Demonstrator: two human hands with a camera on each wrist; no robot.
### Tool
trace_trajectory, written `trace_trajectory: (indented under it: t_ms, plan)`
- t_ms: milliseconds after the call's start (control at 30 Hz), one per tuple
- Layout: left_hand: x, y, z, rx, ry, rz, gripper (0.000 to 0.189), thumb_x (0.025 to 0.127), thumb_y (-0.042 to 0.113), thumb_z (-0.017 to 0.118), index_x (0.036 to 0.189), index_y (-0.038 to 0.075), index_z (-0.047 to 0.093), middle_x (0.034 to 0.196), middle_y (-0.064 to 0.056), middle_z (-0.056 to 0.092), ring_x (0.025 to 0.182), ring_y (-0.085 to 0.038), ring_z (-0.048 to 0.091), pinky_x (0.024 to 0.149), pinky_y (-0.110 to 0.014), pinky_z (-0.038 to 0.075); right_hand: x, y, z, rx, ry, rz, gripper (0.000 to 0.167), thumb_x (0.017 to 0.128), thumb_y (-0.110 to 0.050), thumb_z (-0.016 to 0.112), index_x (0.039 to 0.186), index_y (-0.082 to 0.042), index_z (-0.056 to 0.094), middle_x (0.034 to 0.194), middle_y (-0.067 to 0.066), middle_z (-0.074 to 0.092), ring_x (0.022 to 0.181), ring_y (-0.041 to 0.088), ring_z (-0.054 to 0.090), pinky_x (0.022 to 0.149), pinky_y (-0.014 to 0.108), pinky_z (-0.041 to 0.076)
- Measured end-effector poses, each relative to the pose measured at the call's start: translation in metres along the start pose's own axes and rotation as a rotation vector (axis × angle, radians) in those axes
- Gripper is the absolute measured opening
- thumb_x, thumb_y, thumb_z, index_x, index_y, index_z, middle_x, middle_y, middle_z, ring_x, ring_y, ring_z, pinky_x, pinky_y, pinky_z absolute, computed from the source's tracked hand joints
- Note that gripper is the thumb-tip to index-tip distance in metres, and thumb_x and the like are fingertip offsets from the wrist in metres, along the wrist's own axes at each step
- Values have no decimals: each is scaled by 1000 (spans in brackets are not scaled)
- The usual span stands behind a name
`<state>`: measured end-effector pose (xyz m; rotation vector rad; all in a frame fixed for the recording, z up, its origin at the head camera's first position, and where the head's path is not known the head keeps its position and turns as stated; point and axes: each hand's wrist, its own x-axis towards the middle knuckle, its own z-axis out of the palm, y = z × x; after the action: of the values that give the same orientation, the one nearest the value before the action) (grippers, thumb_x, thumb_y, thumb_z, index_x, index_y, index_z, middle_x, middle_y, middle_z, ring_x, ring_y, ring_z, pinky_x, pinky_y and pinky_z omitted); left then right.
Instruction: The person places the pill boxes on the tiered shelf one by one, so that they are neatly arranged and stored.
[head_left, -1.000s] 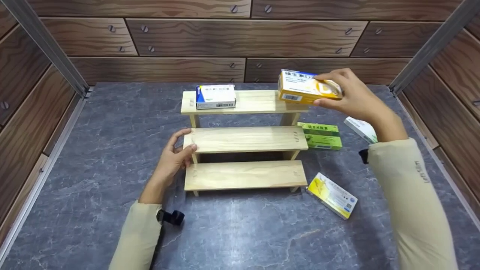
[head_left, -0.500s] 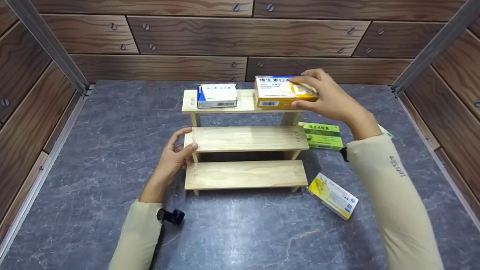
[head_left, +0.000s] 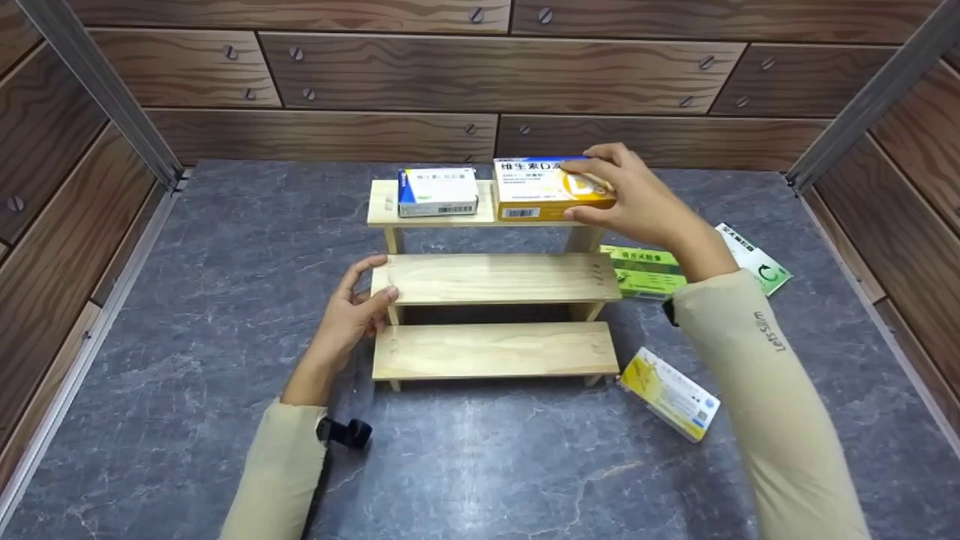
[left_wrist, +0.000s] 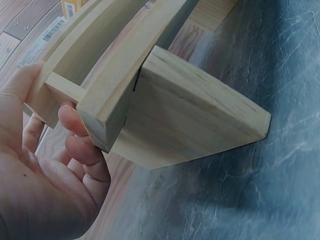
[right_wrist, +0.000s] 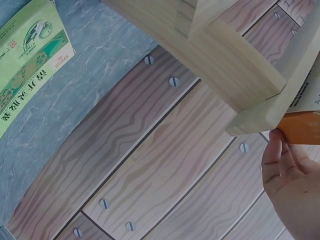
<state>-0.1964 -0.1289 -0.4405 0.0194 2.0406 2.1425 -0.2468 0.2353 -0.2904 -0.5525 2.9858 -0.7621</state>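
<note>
**Orange box (head_left: 553, 187) gripped on the rack's (head_left: 495, 351) top step (head_left: 381, 204)**

The orange box is seen at the right part of the top step, printed face up, its long axis laid left to right along the board. Its barcoded side is turned to the front, and its right end is pinched by the right hand (head_left: 634, 195). The left end of the middle step (head_left: 495, 277) is clamped between thumb and fingers of the left hand (head_left: 345, 319); the hands are held well apart. A blue-white box (head_left: 439, 193) is set just left of the orange one. To the right, a green box (head_left: 645, 271), a white box (head_left: 756, 259) and a slanted yellow box (head_left: 670, 394) are laid on the tabletop (head_left: 480, 465), which is dark grey and pale-veined. It is enclosed by plank-patterned walls (head_left: 487, 71), and the back corners are edged with metal posts (head_left: 101, 86).
</note>
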Motion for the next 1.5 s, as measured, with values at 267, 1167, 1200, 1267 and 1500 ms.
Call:
trace_trajectory:
  t_ms: [267, 1167, 1200, 1267, 1500]
  plan:
    - [0, 0, 1, -10, 14, -11, 52, 93, 11, 64, 140, 23, 44, 63, 3, 57, 46, -10, 47, 47, -23, 33, -1, 2, 1, -4, -6, 11, 64, 86, -45, 70, 142, -26, 48, 151, 12, 31, 137, 36, 30, 109, 60, 29]
    - [-2, 1, 3, 29, 50, -9, 53, 92, 12, 65, 139, 24, 46, 73, 2, 53, 52, -8, 43, 49, -23, 34, -13, 9, -1, -81, 44, 12, 76, 84, -46, 71, 149, -30, 35, 158, 15, 17, 138, 49, 29, 108, 68, 24]
    - [-2, 1, 3, 31, 52, -9, 53, 92, 12, 65, 139, 24, 46, 73, 2, 53, 52, -8, 43, 49, -23, 34, -15, 10, -2, -68, 53, 8, 76, 84, -45, 71, 149, -29, 35, 158, 15, 17, 138, 48, 31, 108, 67, 25]
    - [-1, 1, 3, 35, 51, -9, 53, 92, 13, 65, 139, 25, 46, 72, 2, 54, 52, -8, 43, 49, -23, 34, -18, 14, -4, -45, 67, -4, 76, 85, -42, 72, 149, -26, 35, 157, 15, 19, 137, 45, 33, 108, 66, 27]
    - [0, -1, 2, 12, 50, -8, 53, 92, 11, 65, 139, 24, 46, 70, 3, 54, 50, -8, 42, 48, -22, 34, -36, 30, -4, 1, 88, -23, 74, 88, -30, 71, 150, -18, 33, 154, 17, 22, 131, 43, 39, 104, 62, 35]
